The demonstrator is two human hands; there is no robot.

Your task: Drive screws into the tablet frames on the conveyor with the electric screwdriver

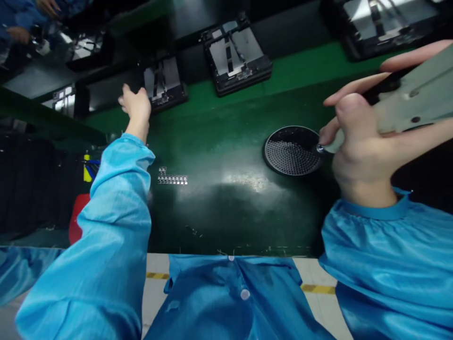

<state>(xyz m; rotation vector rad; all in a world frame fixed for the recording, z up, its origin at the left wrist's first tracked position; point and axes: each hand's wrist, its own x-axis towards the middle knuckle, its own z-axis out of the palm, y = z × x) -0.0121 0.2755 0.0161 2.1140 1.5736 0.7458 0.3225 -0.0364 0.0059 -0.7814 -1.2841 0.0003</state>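
Here, from a distance, I had the right hand (368, 151) closed around a pale driver (417, 94), its metal tip (320, 148) just beside the round dish (300, 134) on the green table (212, 212). The left hand (138, 106) was beside an open device (173, 75) toward the far side; I could not tell whether its bent fingers (126, 89) touched anything. I judged the driver rigid, fairly heavy, best held around its body; the device seemed stiff but fragile inside, best gripped by its outer edges.

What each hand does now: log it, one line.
left hand: beside opened device | right hand: gripping handheld tool | tool tip: by round dish
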